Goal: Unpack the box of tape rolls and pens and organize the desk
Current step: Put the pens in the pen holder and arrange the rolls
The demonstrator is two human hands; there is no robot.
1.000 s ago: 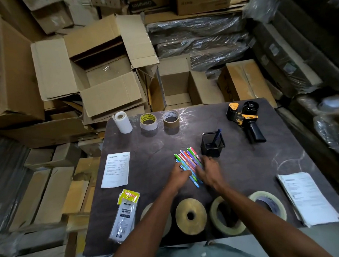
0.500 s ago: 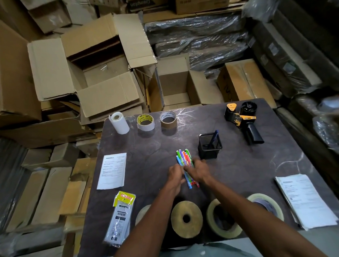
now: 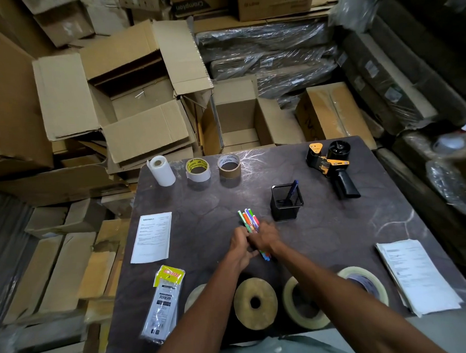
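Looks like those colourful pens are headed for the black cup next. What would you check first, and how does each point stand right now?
1. Pens gathered into one bundle: ok, both hands close around them.
2. Left hand and right hand have a firm grip: cannot tell, the fingers hide the contact.
3. Pen cup upright on the desk: ok.
4. Room in the cup: ok, only one blue pen shows inside.
5. Path from the bundle to the cup: ok, only bare desk between them.
6. Every pen collected: cannot tell, the hands cover that spot.
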